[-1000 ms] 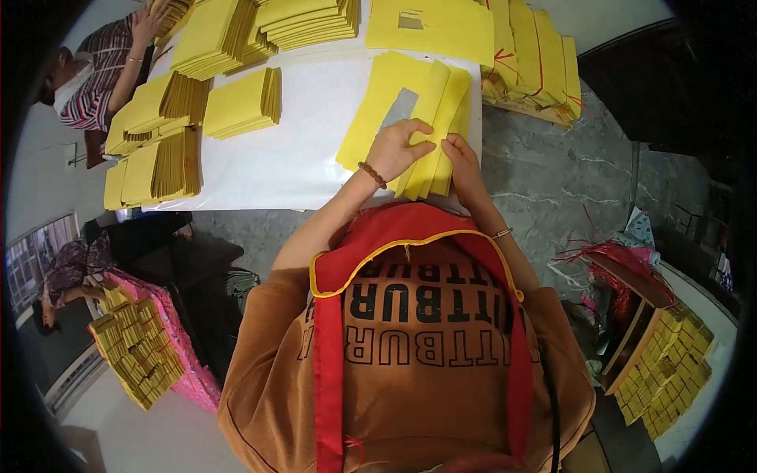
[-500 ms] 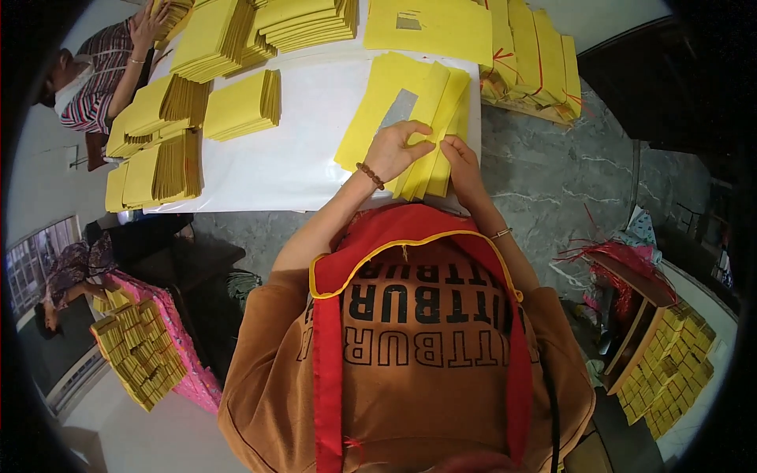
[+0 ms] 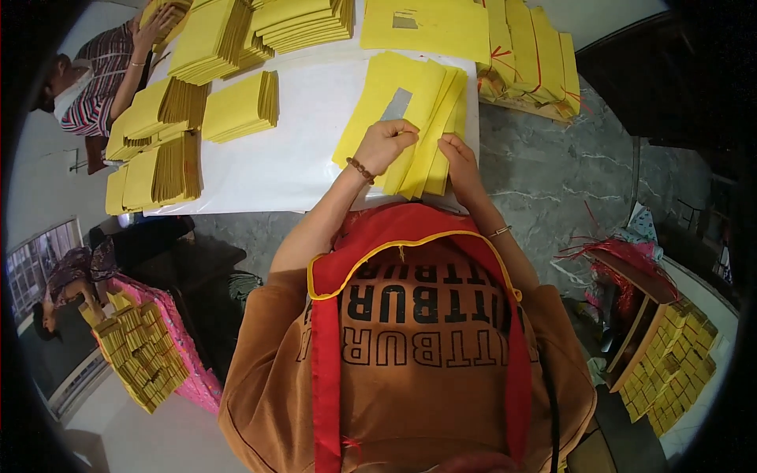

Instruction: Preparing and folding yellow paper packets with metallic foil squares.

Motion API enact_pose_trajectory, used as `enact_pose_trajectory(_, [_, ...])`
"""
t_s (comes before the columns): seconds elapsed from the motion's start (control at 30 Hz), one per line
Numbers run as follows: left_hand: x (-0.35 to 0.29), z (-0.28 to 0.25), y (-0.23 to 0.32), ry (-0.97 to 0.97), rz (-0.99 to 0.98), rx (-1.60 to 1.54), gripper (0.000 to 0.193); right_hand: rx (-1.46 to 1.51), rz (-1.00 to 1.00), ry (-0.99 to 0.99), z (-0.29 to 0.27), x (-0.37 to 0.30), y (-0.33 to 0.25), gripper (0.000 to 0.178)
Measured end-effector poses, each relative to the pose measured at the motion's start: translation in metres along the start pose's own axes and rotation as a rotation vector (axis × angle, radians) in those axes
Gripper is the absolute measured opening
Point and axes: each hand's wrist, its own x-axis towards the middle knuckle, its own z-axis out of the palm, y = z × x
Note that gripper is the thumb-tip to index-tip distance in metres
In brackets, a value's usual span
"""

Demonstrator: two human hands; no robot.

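Note:
Several yellow paper sheets lie at the table's near right side, partly folded lengthwise into strips. A grey rectangular patch shows on the top one. My left hand, with a beaded bracelet at the wrist, is closed in a pinch on a folded edge of the paper. Just right of it, my right hand pinches the right-hand edge of the yellow paper between thumb and finger. The fingertips partly hide the paper they grip.
Stacks of folded yellow paper stand on the white table. A flat yellow pile lies beyond my hands. Red-tied bundles are at the right. Another person handles paper at far left; a second person is lower left.
My left hand has drawn slightly left and its fingers have closed from a looser curl into a pinch. The folded paper strips have shifted a little under my hands.

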Motion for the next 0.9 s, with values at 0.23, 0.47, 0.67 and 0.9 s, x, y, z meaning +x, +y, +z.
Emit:
enact_pose_trajectory(0.23, [-0.001,0.009,0.004,0.159,0.112,0.284,0.018,0.031,0.007,-0.004,-0.004,0.003,0.004,0.017])
enact_pose_trajectory(0.47, [0.0,0.007,-0.003,0.134,0.12,0.02,0.018,0.04,0.001,-0.006,-0.001,0.001,0.001,0.015])
enact_pose_trajectory(0.67, [-0.008,0.01,0.009,0.16,0.275,0.436,0.017,-0.011,-0.028,-0.012,-0.003,0.004,0.006,0.014])
enact_pose_trajectory(0.9, [-0.008,0.012,0.004,0.178,0.294,0.446,0.02,-0.005,0.008,-0.017,-0.002,0.002,0.003,0.014])
